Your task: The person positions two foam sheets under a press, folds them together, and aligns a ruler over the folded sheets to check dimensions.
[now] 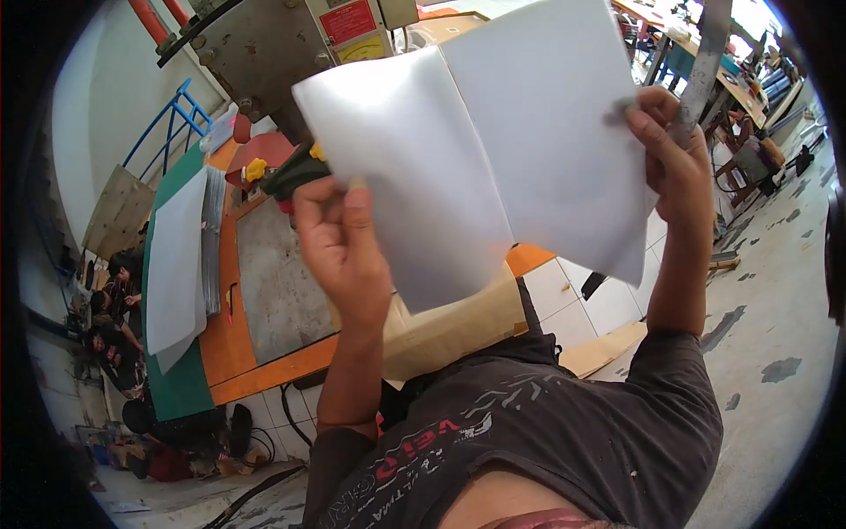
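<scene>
Raised in front of me are two smooth white sheet panels, a glossy left one (414,167) and a flatter right one (555,132). They meet along a slanting line in the middle; whether this is a fold or two separate edges I cannot tell. My left hand (339,238) is closed on the left panel's outer edge, thumb on the near face. The outer edge of the right panel is pinched by my right hand (679,163), between thumb and curled fingers. Part of the machine behind is hidden by the panels.
A grey machine (264,53) with yellow knobs (256,169) stands ahead. Below it, a metal plate (286,273) lies on an orange table (256,381). At left, a stack of white sheets (176,264) rests on a green mat (183,394). Brown card (458,331) covers my lap.
</scene>
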The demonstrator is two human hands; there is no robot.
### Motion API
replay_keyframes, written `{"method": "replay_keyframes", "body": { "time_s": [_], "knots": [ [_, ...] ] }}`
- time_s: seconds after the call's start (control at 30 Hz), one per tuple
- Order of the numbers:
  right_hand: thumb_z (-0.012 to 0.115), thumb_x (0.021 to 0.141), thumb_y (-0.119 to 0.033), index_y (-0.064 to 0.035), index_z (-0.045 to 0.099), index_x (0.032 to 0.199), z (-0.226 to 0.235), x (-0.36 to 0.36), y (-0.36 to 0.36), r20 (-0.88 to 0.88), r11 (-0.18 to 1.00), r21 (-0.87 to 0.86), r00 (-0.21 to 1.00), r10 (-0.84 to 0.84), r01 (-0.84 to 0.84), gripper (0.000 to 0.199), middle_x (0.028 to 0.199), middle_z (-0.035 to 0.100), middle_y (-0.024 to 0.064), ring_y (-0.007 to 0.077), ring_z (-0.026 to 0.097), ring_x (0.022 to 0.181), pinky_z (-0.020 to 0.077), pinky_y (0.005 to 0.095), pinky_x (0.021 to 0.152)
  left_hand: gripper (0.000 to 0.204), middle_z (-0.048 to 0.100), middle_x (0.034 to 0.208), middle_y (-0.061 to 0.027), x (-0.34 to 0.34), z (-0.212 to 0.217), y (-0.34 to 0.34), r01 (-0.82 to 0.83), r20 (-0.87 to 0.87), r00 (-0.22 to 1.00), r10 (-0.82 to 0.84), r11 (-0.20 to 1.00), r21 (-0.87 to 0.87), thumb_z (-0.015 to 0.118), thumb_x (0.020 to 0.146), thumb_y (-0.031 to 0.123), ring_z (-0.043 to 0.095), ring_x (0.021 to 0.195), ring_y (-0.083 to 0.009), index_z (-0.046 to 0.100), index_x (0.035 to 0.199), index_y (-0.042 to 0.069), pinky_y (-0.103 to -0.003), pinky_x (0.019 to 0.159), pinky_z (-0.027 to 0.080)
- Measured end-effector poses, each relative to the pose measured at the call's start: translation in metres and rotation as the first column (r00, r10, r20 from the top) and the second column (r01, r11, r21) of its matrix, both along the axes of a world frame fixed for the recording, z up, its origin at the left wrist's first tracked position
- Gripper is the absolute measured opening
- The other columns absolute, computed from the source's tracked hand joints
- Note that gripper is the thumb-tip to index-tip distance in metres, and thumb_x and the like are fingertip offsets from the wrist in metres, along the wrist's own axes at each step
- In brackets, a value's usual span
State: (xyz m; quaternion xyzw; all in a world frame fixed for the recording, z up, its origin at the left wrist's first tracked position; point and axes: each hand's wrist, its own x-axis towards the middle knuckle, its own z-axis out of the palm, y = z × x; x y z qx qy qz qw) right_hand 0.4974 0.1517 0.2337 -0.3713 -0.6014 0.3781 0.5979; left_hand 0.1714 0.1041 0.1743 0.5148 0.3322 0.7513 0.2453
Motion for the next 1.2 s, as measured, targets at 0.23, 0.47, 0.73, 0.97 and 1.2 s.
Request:
{"method": "replay_keyframes", "body": {
  "time_s": [0.23, 0.47, 0.73, 0.97, 1.2],
  "knots": [
    [0.07, 0.097, -0.016, -0.0026, 0.07, 0.107, -0.004, -0.053, -0.02, -0.002, 0.978, -0.079, 0.981, 0.192, -0.192, 0.016, 0.09, 0.07, -0.0003, 0.0042, 0.064, 0.072, 0.0475, 0.0174, 0.06, 0.012, 0.07, 0.102, -0.0091, 0.044, 0.005, 0.011, 0.193, -0.019, 0.981, -0.193, 0.98, 0.051, 0.056, 0.109, 0.011, 0.062, 0.091, -0.0064, 0.049, 0.116, 0.004, -0.022, 0.08, 0.049],
    [0.073, 0.097, -0.018, 0.0005, 0.068, 0.108, -0.002, -0.099, -0.023, 0.014, 0.956, -0.017, 0.956, 0.294, -0.294, 0.022, 0.094, 0.07, 0.0032, 0.005, 0.067, 0.073, 0.0512, 0.0194, 0.061, 0.012, 0.071, 0.1, -0.0092, 0.061, 0.017, 0.017, 0.179, -0.04, 0.983, -0.178, 0.984, 0.021, 0.056, 0.109, 0.013, 0.062, 0.09, -0.0058, 0.05, 0.115, 0.004, -0.021, 0.077, 0.049],
    [0.065, 0.1, -0.015, -0.0032, 0.07, 0.131, 0.001, -0.112, -0.02, 0.197, 0.942, -0.133, 0.923, 0.33, -0.308, 0.033, 0.105, 0.075, 0.0024, 0.0023, 0.058, 0.065, 0.045, 0.0224, 0.059, 0.014, 0.071, 0.102, -0.0089, 0.044, 0.01, 0.025, 0.2, 0.105, 0.976, -0.192, 0.978, -0.068, 0.056, 0.11, 0.017, 0.063, 0.089, -0.0065, 0.052, 0.115, 0.004, -0.021, 0.076, 0.051],
    [0.058, 0.1, -0.008, -0.0031, 0.069, 0.132, -0.003, -0.11, -0.017, 0.16, 0.93, -0.131, 0.918, 0.363, -0.344, 0.034, 0.109, 0.075, 0.0021, 0.0009, 0.051, 0.065, 0.0421, 0.0211, 0.059, 0.022, 0.075, 0.103, -0.0111, 0.042, 0.02, 0.024, 0.287, 0.105, 0.956, -0.274, 0.949, -0.132, 0.066, 0.103, 0.01, 0.068, 0.088, -0.0087, 0.051, 0.117, 0.005, -0.023, 0.078, 0.054],
    [0.058, 0.099, -0.017, 0.0046, 0.064, 0.132, -0.009, -0.082, -0.003, 0.07, 0.962, -0.064, 0.961, 0.269, -0.265, 0.039, 0.114, 0.074, 0.0108, -0.0038, 0.035, 0.049, 0.026, 0.0161, 0.043, 0.026, 0.075, 0.105, -0.0127, 0.021, 0.012, 0.026, 0.335, 0.107, 0.94, -0.324, 0.937, -0.099, 0.07, 0.1, 0.006, 0.069, 0.094, -0.0098, 0.05, 0.116, 0.005, -0.025, 0.083, 0.054]
  ]
}}
